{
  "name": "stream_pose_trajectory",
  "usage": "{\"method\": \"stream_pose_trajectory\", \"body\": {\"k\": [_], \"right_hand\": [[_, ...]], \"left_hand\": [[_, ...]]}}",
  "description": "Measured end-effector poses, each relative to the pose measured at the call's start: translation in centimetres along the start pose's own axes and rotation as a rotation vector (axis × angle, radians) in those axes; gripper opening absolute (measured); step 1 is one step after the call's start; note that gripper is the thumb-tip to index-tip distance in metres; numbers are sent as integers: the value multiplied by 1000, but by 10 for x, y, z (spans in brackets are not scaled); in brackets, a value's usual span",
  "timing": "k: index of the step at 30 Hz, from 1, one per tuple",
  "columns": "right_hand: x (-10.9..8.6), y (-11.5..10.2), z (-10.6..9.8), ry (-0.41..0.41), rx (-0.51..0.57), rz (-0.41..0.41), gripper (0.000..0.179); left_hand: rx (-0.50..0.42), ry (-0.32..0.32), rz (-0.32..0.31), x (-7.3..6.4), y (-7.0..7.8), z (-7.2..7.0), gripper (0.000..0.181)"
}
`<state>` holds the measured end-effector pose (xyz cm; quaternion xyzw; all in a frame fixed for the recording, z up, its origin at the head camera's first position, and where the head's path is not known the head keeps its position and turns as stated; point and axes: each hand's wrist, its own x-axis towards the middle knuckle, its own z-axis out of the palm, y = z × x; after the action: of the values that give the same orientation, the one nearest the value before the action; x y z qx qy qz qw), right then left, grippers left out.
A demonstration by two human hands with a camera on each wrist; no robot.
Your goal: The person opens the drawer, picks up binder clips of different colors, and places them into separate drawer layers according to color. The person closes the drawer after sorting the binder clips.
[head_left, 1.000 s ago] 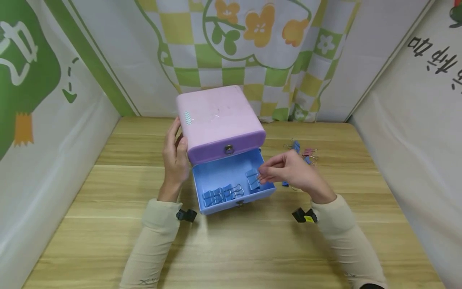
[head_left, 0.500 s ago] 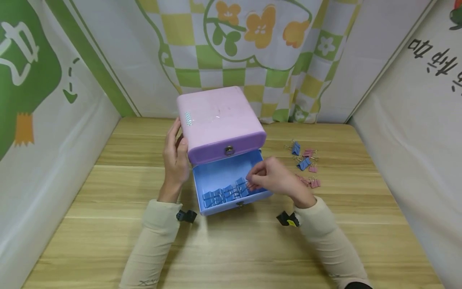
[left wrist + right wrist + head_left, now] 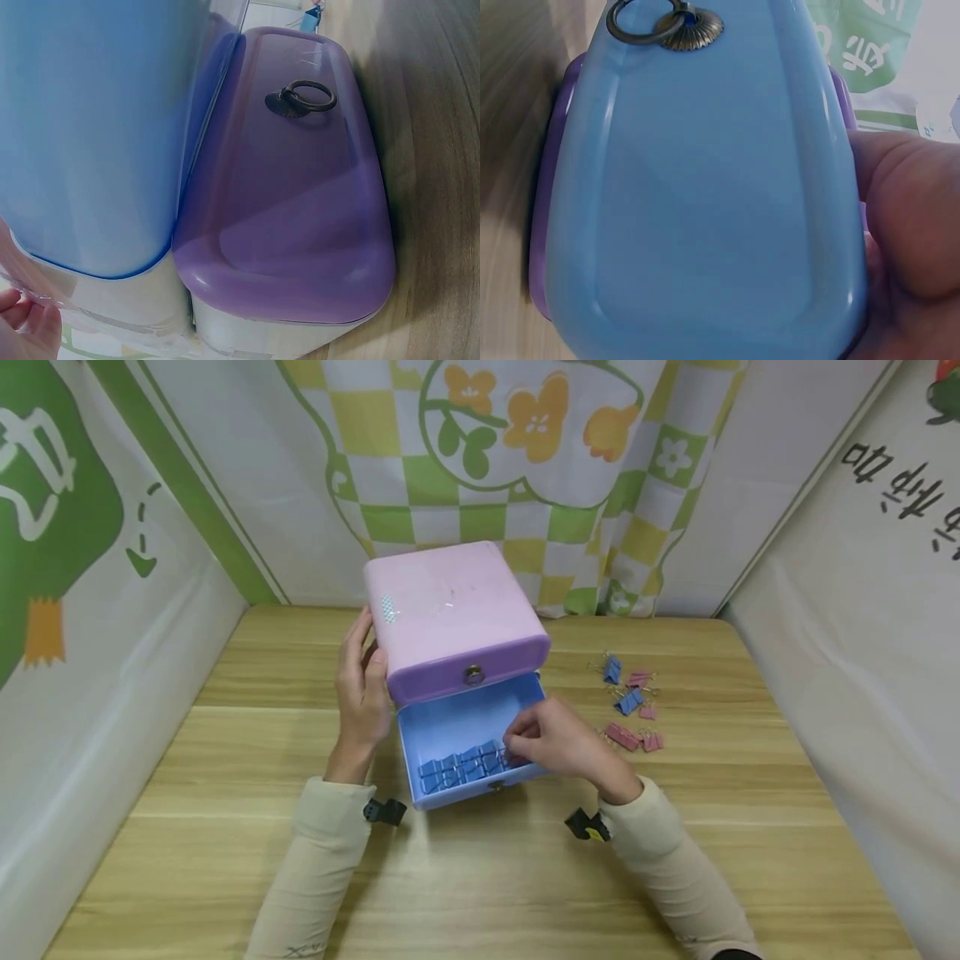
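Observation:
A small pink chest of drawers (image 3: 457, 585) with a purple top drawer (image 3: 442, 681) stands on the table. Its blue drawer (image 3: 457, 718) is pulled out beneath. My left hand (image 3: 363, 702) rests against the chest's left side, fingers along it and thumb near the front corner. Inside the blue drawer, several blue binder clips (image 3: 450, 768) stand in a row along the front wall. My right hand (image 3: 558, 739) reaches over the drawer's right side and pinches the wire handle of the rightmost blue binder clip (image 3: 491, 757), low beside the others. The hand partly hides that end.
On the table to the right lie loose blue binder clips (image 3: 628, 702) and several pink binder clips (image 3: 622, 735). A lower purple drawer (image 3: 292, 195) with a ring pull (image 3: 311, 96) sits shut under the blue one. A checked curtain (image 3: 480, 518) hangs behind the chest.
My right hand has moved left and down with the blue binder clip, bringing it against the row in the drawer. The left hand has stayed on the chest.

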<state>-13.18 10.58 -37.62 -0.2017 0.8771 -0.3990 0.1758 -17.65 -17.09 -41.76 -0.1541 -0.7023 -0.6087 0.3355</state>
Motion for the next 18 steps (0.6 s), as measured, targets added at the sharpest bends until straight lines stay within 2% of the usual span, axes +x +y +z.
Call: {"method": "stream_pose_trajectory", "body": {"k": [4,8,13,18], "right_hand": [[-5,1,-4,40,-34,2,23],[-15,6,-14,107,14,15,26],[-25,21,-31,212,86,6,28],[-32,34,-49,279,133,19,26]], "left_hand": [[6,0,8,0,-1,-1,59],[7,-6,5,0,-3,1,59],[11,-11,-28,-2,-1,0,59],[30,-5,-44,-2,-1,-2,60]]}}
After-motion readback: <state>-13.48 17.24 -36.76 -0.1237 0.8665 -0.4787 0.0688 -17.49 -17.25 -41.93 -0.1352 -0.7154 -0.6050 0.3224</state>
